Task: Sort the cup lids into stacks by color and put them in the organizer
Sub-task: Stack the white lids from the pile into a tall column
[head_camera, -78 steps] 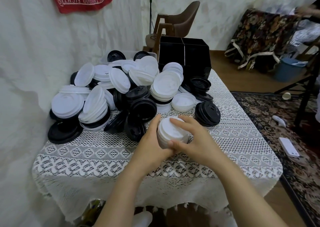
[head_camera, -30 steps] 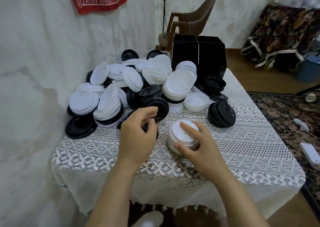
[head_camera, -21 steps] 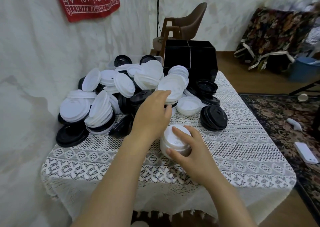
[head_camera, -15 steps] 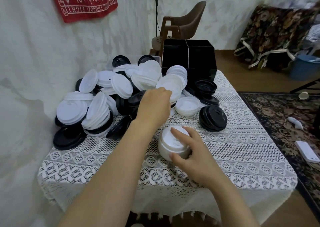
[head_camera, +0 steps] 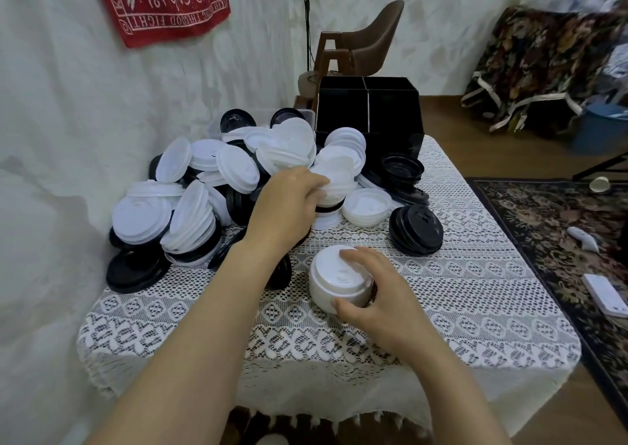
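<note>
Person's body in shot: two arms only. Left hand (head_camera: 285,206) and right hand (head_camera: 384,295) are bare, each on its own forearm. Left forearm (head_camera: 204,325) and right forearm (head_camera: 452,383) are bare as far as the bottom edge of the frame; whatever is worn higher up is out of shot. Fingers (head_camera: 356,257) are slim and bare. Nails too small to read. The wide-angle lens stretches both forearms, so they look thick near the lower corners. Left fingertips are slightly blurred.
</note>
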### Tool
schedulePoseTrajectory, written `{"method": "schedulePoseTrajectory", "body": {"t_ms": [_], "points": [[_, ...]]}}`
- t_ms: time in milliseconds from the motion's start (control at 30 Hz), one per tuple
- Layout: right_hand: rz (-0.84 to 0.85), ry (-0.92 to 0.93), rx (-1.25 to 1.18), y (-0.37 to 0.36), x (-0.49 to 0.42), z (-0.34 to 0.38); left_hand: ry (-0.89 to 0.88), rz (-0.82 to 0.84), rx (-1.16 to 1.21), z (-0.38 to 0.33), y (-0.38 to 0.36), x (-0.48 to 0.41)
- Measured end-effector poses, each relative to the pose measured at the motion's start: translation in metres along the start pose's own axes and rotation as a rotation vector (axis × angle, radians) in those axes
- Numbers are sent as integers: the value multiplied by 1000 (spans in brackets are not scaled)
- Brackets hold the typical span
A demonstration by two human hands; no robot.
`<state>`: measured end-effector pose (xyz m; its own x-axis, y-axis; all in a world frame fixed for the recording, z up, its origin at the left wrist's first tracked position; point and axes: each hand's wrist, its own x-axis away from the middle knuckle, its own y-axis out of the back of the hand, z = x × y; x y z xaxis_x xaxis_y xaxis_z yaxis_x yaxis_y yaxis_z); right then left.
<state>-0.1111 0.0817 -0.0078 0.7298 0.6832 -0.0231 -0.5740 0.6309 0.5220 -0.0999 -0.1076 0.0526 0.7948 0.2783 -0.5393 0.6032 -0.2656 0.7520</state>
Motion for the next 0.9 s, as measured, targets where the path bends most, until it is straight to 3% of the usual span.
{"method": "schedulePoseTrajectory", "body": {"t_ms": [100, 367, 600, 800, 900], "points": [[0, -2, 2, 0, 0, 1, 132, -55, 180, -7, 8, 1], [14, 1, 9, 1, 0, 2, 370, -88, 360, -11, 14, -6], [16, 20, 12, 1, -1, 2, 563, -248, 655, -17, 20, 0], [18, 27, 20, 1, 1, 2, 685, -231, 867, -23, 25, 17], [20, 20, 22, 1, 1, 2, 685, -144, 1067, -26, 29, 32]]}}
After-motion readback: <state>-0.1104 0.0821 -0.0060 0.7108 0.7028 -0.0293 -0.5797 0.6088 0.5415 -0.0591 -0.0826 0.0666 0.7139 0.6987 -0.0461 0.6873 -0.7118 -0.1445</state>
